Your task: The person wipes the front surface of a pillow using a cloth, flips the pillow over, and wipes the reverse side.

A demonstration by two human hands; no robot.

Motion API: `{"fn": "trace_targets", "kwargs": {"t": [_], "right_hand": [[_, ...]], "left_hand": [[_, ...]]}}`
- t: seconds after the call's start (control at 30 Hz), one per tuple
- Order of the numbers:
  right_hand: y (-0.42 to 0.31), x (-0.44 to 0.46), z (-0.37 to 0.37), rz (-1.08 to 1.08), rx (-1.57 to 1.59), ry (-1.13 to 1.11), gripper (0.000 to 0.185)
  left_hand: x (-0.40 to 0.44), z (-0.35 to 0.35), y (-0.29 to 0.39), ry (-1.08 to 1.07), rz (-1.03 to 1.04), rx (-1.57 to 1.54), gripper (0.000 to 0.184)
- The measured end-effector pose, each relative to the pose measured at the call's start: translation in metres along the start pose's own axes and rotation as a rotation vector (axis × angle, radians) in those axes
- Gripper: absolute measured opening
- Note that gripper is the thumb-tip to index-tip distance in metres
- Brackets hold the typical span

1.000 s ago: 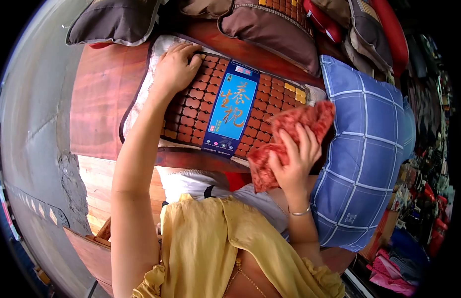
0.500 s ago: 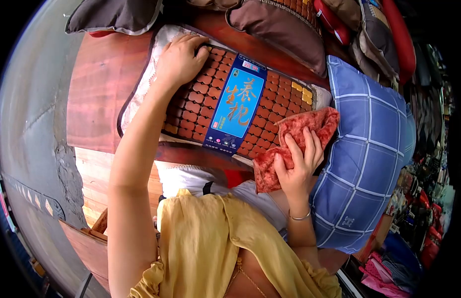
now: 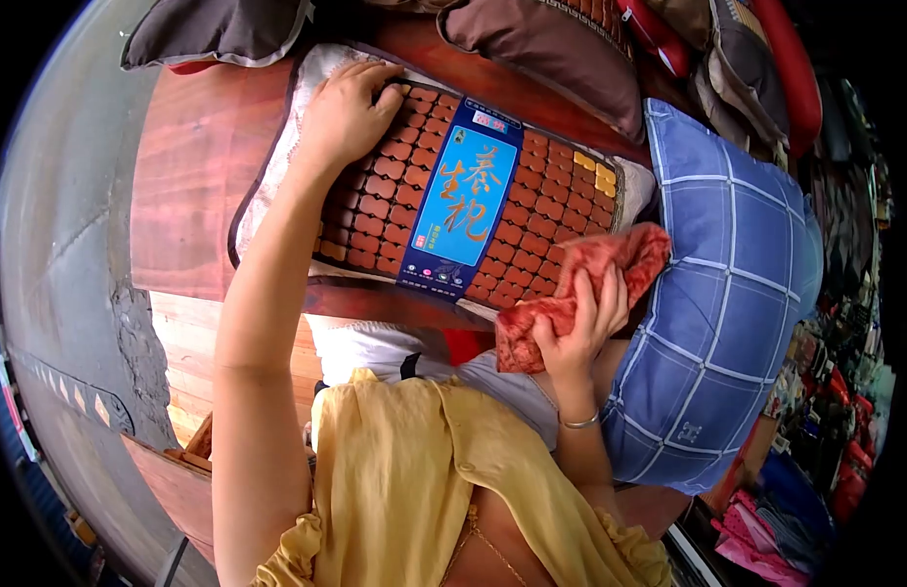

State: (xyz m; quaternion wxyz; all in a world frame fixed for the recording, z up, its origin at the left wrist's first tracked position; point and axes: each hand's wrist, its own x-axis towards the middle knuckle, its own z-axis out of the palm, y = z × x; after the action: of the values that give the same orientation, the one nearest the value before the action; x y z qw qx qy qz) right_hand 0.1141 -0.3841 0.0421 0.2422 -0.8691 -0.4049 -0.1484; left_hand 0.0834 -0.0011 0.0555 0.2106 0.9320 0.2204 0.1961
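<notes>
A pillow faced with reddish-brown tiles lies on the wooden table, a blue printed paper band wrapped around its middle. My left hand rests on the pillow's upper left corner, fingers laid over the pale fabric border and the thumb apart, near the tiles. At the lower right edge, my right hand is closed on a bunched red plush cloth. The cloth covers that corner of the pillow. What lies under the cloth is hidden.
A blue checked pillow stands close by my right hand. Brown pillows lie along the back, with a dark cushion at the upper left. The table extends left. Piled goods fill the lower right.
My right hand has shifted slightly, and the red cloth in it is more bunched, its upper part folded up. My left hand stays at the pillow's corner.
</notes>
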Motion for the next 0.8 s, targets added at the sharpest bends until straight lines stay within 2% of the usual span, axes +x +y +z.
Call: {"fn": "trace_targets", "kwargs": {"t": [0.13,0.27,0.33,0.37,0.4,0.43,0.47,0.53,0.57,0.67,0.8], "right_hand": [[-0.003,-0.027,0.009,0.022,-0.079,0.041,0.069],[-0.019,-0.024,0.021,-0.014,-0.133,0.086,0.063],[-0.032,-0.019,0.024,-0.024,-0.098,0.029,0.059],[-0.045,-0.015,0.025,-0.079,-0.199,-0.004,0.055],[-0.052,-0.013,0.037,-0.114,-0.095,-0.036,0.053],[-0.068,-0.008,0.045,-0.164,-0.17,-0.071,0.05],[-0.086,-0.001,0.061,-0.268,-0.298,0.01,0.045],[-0.114,0.017,0.073,-0.5,-0.338,-0.066,0.045],[-0.129,0.022,0.089,-0.527,-0.292,0.01,0.043],[-0.148,0.035,0.098,-0.601,-0.186,0.006,0.038],[-0.113,0.027,0.076,-0.558,-0.222,0.029,0.045]], "left_hand": [[0.0,0.006,-0.003,0.006,-0.024,-0.014,0.037],[0.001,0.008,-0.003,0.02,-0.016,-0.003,0.037],[0.001,0.008,-0.004,0.014,-0.016,-0.004,0.037],[0.002,0.008,-0.003,0.011,-0.018,-0.009,0.036],[0.002,0.007,-0.003,0.01,-0.01,-0.007,0.036],[0.002,0.007,-0.003,0.008,-0.015,-0.015,0.036],[0.002,0.007,-0.003,0.005,-0.018,-0.025,0.036],[0.003,0.008,-0.004,0.016,-0.002,-0.019,0.035],[0.003,0.007,-0.005,0.011,-0.005,-0.047,0.034],[0.003,0.006,-0.01,-0.001,0.01,-0.085,0.033],[0.003,0.01,-0.016,-0.007,0.009,-0.079,0.034]]}}
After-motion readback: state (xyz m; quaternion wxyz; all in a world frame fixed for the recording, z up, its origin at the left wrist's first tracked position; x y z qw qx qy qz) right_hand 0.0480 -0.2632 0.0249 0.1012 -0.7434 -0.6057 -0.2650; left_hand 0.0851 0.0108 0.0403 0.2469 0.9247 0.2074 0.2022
